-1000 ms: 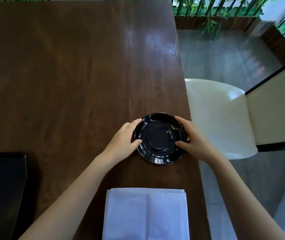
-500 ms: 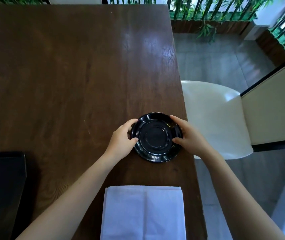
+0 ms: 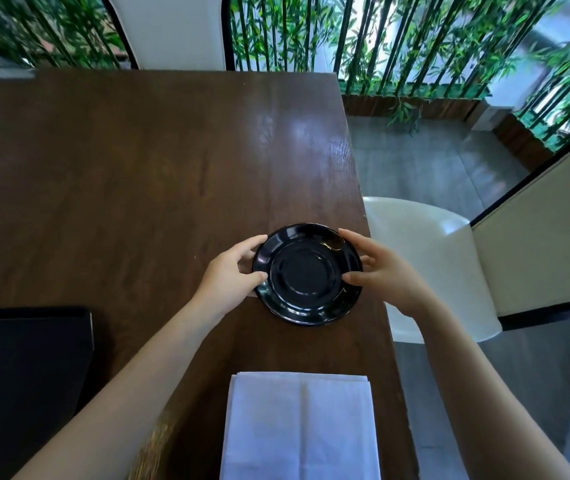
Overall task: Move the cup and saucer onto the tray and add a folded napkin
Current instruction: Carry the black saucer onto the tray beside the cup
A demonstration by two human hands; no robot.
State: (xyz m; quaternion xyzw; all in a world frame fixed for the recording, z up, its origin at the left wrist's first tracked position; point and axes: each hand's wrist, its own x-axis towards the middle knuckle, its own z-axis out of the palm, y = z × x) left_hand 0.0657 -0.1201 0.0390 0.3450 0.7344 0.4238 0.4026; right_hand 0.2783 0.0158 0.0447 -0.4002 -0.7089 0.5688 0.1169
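Note:
A glossy black saucer (image 3: 307,274) sits near the right edge of the dark wooden table (image 3: 131,174). My left hand (image 3: 231,276) grips its left rim and my right hand (image 3: 377,271) grips its right rim. A white folded napkin (image 3: 300,427) lies near the table's front edge, just below the saucer. A black tray (image 3: 23,375) rests at the front left of the table, partly cut off by the frame. No cup is in view.
A white chair (image 3: 432,258) stands close against the table's right side. Another white chair back (image 3: 169,29) is at the far end. Bamboo plants (image 3: 415,43) and a grey floor lie beyond the right edge.
The view has tilted up, showing the table's far edge and the bamboo. Both hands stay on the saucer's rim, and the saucer sits at about the same spot.

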